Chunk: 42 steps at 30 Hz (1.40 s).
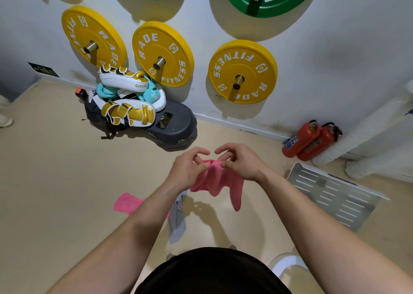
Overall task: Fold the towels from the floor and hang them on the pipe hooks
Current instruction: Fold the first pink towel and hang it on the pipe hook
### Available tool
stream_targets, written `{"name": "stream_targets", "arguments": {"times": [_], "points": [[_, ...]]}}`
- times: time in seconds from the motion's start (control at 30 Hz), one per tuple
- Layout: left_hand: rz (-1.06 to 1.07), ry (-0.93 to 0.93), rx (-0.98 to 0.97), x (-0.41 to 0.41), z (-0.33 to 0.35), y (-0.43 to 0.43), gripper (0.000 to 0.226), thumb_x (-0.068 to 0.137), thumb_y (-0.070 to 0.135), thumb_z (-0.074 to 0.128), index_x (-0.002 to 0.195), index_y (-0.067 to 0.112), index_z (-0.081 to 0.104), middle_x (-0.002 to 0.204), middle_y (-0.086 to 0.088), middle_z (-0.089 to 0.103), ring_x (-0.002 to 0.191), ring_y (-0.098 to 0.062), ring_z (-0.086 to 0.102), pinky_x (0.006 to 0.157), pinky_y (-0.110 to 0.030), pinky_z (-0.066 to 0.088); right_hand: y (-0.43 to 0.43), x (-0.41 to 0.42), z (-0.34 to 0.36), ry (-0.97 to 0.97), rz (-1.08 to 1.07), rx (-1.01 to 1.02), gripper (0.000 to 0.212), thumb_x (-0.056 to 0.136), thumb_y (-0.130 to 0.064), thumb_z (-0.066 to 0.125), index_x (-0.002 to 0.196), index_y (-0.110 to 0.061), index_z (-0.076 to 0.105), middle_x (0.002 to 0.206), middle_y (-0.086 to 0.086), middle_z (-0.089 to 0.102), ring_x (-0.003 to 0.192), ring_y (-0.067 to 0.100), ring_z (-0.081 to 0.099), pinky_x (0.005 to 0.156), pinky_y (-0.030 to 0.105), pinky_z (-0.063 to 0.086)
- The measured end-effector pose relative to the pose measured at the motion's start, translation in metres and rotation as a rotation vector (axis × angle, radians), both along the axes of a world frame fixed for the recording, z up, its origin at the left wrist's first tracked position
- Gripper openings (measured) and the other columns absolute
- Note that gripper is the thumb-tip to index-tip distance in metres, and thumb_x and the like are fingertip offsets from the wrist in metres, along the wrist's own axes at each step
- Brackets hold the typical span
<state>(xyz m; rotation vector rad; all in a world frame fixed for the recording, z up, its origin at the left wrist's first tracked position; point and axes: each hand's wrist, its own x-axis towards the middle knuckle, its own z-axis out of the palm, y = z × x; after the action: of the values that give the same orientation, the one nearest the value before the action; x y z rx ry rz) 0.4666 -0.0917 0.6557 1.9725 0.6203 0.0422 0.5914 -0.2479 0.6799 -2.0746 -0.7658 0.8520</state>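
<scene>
Head shows hands (186,170) (242,163) pinching towel (215,181) (plates (243,71): RADE FITNESS).

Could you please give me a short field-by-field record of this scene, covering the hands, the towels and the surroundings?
held item: pink towel, hanging bunched, off the floor
left: the left hand pinches its top edge
right: the right hand pinches the same edge, close beside the left
on floor: second pink towel and grey towel, both unfolded
wall: yellow weight plates on pegs
nearby: fire extinguishers, slotted white panel, pile of pads
hooks: none in view
</scene>
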Motion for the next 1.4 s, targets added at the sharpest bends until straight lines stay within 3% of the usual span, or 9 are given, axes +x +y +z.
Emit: {"name": "stream_targets", "arguments": {"times": [0.1, 0.2, 0.37, 0.67, 0.83, 0.93, 1.03, 1.17, 1.4], "points": [[-0.099, 0.033, 0.055, 0.003, -0.005, -0.007, 0.019, 0.087, 0.022, 0.071, 0.097, 0.038, 0.070, 0.076, 0.009, 0.068, 0.068, 0.000, 0.059, 0.063, -0.011, 0.038, 0.006, -0.005, 0.005, -0.032, -0.001, 0.021, 0.025, 0.084, -0.003, 0.066, 0.095, -0.024, 0.059, 0.088, -0.005, 0.076, 0.076, 0.016, 0.067, 0.065, 0.019, 0.050], [-0.013, 0.026, 0.104, 0.004, -0.005, -0.006, 0.007, 0.086, 0.023, 0.071, 0.092, 0.027, 0.073, 0.074, 0.010, 0.066, 0.069, 0.002, 0.058, 0.060, -0.010, 0.037, 0.004, -0.005, 0.000, -0.063, -0.068, 0.035, 0.023, 0.081, -0.009, 0.075, 0.093, -0.022, 0.061, 0.085, -0.004, 0.074, 0.062, 0.007, 0.058, 0.056, 0.014, 0.043], [0.059, 0.012, 0.136, 0.003, -0.003, 0.007, 0.009, 0.088, 0.024, 0.070, 0.095, 0.022, 0.075, 0.074, 0.012, 0.064, 0.075, -0.010, 0.057, 0.069, -0.025, 0.040, -0.015, -0.003, -0.020, -0.095, -0.107, -0.061, 0.008, 0.084, -0.016, 0.070, 0.082, -0.024, 0.071, 0.074, -0.012, 0.066, 0.062, 0.001, 0.054, 0.061, 0.021, 0.040], [0.170, -0.002, 0.139, 0.002, -0.003, 0.004, 0.015, 0.090, 0.019, 0.066, 0.098, 0.020, 0.078, 0.083, 0.012, 0.069, 0.084, -0.010, 0.061, 0.082, -0.027, 0.048, -0.024, -0.009, -0.026, 0.050, -0.457, 0.155, 0.010, 0.079, -0.022, 0.080, 0.077, -0.015, 0.073, 0.062, 0.000, 0.064, 0.059, 0.010, 0.055, 0.062, 0.030, 0.047], [0.249, 0.005, 0.087, 0.002, 0.001, -0.008, 0.017, 0.084, 0.018, 0.061, 0.084, 0.032, 0.070, 0.070, 0.002, 0.066, 0.071, -0.013, 0.063, 0.069, -0.029, 0.048, -0.019, -0.015, -0.031, 0.023, -0.432, 0.173, 0.015, 0.087, -0.022, 0.071, 0.073, -0.020, 0.073, 0.060, -0.011, 0.064, 0.063, 0.008, 0.057, 0.068, 0.031, 0.048], [0.198, 0.026, 0.005, 0.004, 0.004, -0.015, 0.022, 0.079, 0.017, 0.058, 0.079, 0.035, 0.071, 0.066, 0.001, 0.068, 0.068, -0.015, 0.067, 0.072, -0.034, 0.057, -0.013, -0.021, -0.033, 0.069, -0.396, 0.192, 0.012, 0.089, -0.020, 0.069, 0.078, -0.020, 0.076, 0.067, -0.011, 0.067, 0.065, 0.004, 0.058, 0.069, 0.024, 0.046], [0.179, 0.003, -0.117, 0.005, 0.005, -0.020, 0.022, 0.074, 0.016, 0.060, 0.080, 0.030, 0.075, 0.065, 0.004, 0.070, 0.071, -0.018, 0.072, 0.077, -0.040, 0.061, -0.010, -0.025, -0.032, 0.090, -0.359, 0.218, 0.009, 0.090, -0.019, 0.071, 0.085, -0.017, 0.078, 0.072, -0.012, 0.071, 0.067, -0.001, 0.060, 0.071, 0.020, 0.046], [0.139, -0.027, -0.325, 0.006, 0.010, -0.026, 0.024, 0.077, 0.010, 0.061, 0.094, 0.016, 0.076, 0.078, -0.008, 0.076, 0.075, -0.018, 0.073, 0.074, -0.029, 0.059, -0.009, -0.025, -0.030, 0.099, -0.367, 0.240, 0.007, 0.088, -0.019, 0.073, 0.087, -0.018, 0.079, 0.077, -0.006, 0.074, 0.073, 0.007, 0.066, 0.072, 0.024, 0.051], [0.056, -0.086, -0.150, 0.001, 0.006, -0.023, 0.014, 0.089, 0.010, 0.066, 0.091, 0.020, 0.075, 0.076, -0.002, 0.075, 0.078, -0.020, 0.072, 0.070, -0.027, 0.055, -0.008, -0.024, -0.031, 0.084, -0.381, 0.279, 0.005, 0.086, -0.014, 0.074, 0.086, -0.016, 0.078, 0.079, 0.002, 0.075, 0.074, 0.010, 0.065, 0.076, 0.030, 0.053]]}}
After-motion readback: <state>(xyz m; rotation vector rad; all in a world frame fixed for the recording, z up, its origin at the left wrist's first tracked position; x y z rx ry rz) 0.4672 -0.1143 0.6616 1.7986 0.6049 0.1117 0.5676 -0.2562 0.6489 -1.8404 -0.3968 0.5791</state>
